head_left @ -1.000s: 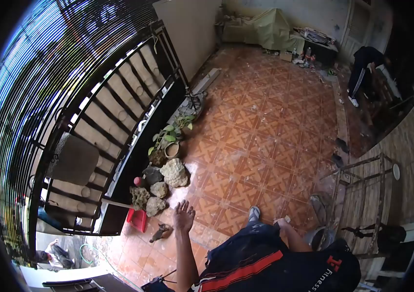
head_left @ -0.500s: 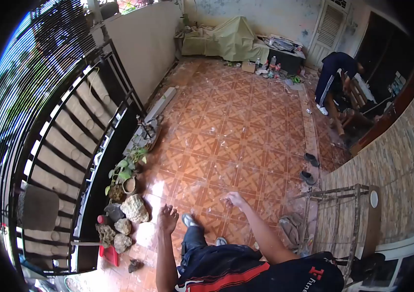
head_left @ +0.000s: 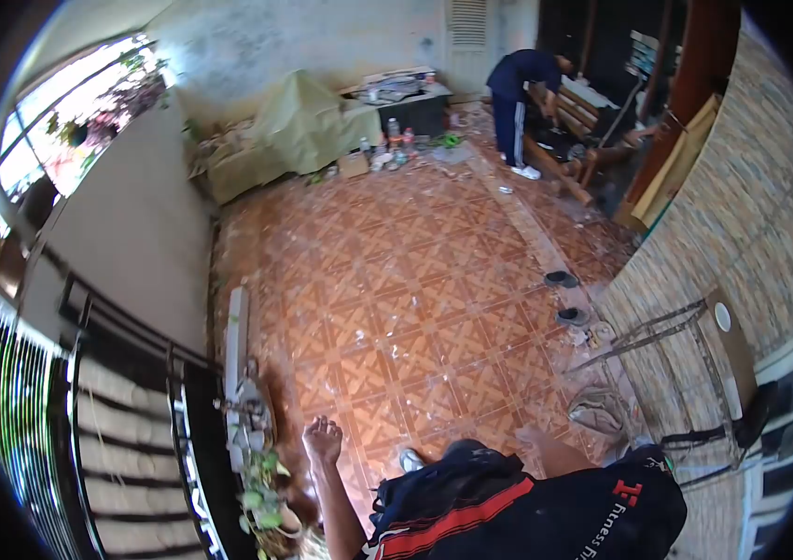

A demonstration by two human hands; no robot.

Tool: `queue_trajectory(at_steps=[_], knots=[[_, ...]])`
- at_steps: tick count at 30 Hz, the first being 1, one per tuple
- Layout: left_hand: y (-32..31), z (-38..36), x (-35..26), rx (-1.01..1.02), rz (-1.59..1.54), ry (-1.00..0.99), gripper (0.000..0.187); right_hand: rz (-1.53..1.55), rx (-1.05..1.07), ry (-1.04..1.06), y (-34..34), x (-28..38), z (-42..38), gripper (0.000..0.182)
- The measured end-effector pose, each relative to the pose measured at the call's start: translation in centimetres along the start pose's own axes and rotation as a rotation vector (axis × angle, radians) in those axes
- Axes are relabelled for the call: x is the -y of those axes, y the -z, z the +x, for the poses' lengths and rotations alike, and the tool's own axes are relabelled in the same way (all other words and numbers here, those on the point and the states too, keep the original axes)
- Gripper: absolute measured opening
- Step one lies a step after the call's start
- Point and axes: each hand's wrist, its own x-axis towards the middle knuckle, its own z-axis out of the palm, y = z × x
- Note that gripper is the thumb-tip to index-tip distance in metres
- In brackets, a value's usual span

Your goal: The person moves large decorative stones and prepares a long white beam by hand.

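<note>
My left hand (head_left: 323, 439) is raised over the tiled floor (head_left: 396, 308), left of my body. Its fingers are loosely curled and I see nothing in them. The plants (head_left: 264, 495) by the gate are the nearest things to it. Low in front of my dark shirt (head_left: 546, 513), my right hand (head_left: 536, 439) is blurred and partly hidden, so its fingers cannot be made out. A grey cloth bundle (head_left: 599, 411) lies on the floor to its right.
A person (head_left: 525, 84) bends over wooden pieces (head_left: 555, 168) at the back right. Dark shoes (head_left: 572, 316) lie near the right wall. A green cover (head_left: 299, 121) drapes over things at the back. A black gate (head_left: 126, 448) stands left, a metal frame (head_left: 639, 341) right.
The view has swung right and forward. The person and shoes appear further left, and the rocks are out of view. My right hand has dropped closer to my body.
</note>
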Motion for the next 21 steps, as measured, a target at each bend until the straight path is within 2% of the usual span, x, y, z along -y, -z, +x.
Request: queue_trajectory(at_steps=[2, 4, 8, 9, 10, 11, 13, 14, 15, 17, 19, 21], knots=[[-4.1, 5.0, -1.9, 0.017, 0.060, 0.057, 0.010, 0.149, 0.002, -0.081, 0.8, 1.2, -4.1, 0.027], [-8.7, 9.4, -2.9, 0.006, 0.091, 0.105, 0.010, 0.475, 0.005, -0.245, 0.1, 3.5, -6.5, 0.033], [-14.9, 19.1, -3.3, 0.055, 0.122, 0.208, 0.009, 0.499, -0.063, -0.292, -4.2, 4.0, -1.0, 0.036], [-16.1, 21.9, -3.2, 0.094, 0.108, 0.242, 0.009, 0.614, 0.120, -0.324, -4.5, 5.3, 0.2, 0.035], [-17.0, 24.3, -3.1, 0.121, 0.117, 0.255, 0.009, 0.721, 0.305, -0.350, -4.3, 7.2, 1.0, 0.035], [-17.9, 26.7, -3.1, 0.124, 0.121, 0.254, 0.009, 0.724, 0.307, -0.346, -4.4, 10.6, 1.6, 0.035], [-19.9, 30.7, -3.8, 0.109, 0.065, 0.295, 0.009, 0.562, 0.068, -0.381, -5.0, 19.5, 2.5, 0.034], [-21.5, 32.2, -4.2, 0.033, 0.116, 0.279, 0.013, 1.037, 0.851, -0.067, -3.8, 15.8, 11.1, 0.020], [-22.6, 34.0, -4.9, 0.018, 0.107, 0.262, 0.013, 1.020, 0.865, -0.081, -1.4, 23.0, 13.2, 0.020], [-24.0, 37.4, -6.4, 0.088, 0.126, 0.307, 0.021, 0.663, 0.217, 0.257, -0.4, 35.6, 16.1, 0.024], [-28.0, 40.4, -8.0, 0.008, 0.118, 0.270, 0.027, 0.246, -0.419, 0.611, -2.2, 46.6, 17.4, 0.029], [-29.8, 43.3, -9.9, 0.145, 0.077, 0.215, 0.026, 0.042, -0.252, 0.363, -0.3, 56.5, 24.3, 0.039]])
